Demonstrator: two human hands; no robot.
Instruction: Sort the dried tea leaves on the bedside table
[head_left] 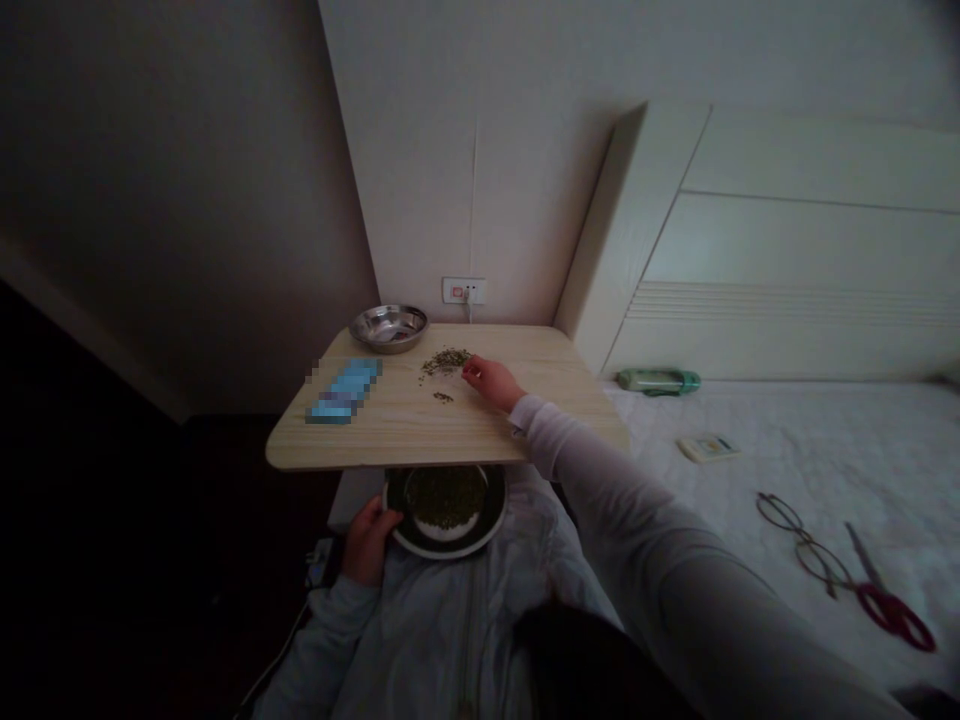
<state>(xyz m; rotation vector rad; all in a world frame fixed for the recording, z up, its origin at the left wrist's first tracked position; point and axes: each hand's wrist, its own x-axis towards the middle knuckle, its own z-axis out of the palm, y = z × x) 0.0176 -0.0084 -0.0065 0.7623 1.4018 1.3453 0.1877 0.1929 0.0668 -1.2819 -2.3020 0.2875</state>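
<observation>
My left hand (367,541) grips the left rim of a dark-edged plate (493,527), thumb on top, just below the table's front edge. Many small green bits (448,497), perhaps seeds or beans, lie in its white middle. Over the wooden table (390,435) reaches my right hand (491,382), its fingers pinched together at the right side of a loose pile of similar green bits (448,360). What the fingertips hold is too small to make out. A smaller cluster of bits (442,397) lies nearer me.
A steel bowl (389,329) stands at the table's back left, with a blurred blue object (345,392) in front. On the bed at right lie a green bottle (658,381), a small pale packet (708,448), eyeglasses (806,545) and red-handled scissors (892,612). A wall socket (463,291) is behind.
</observation>
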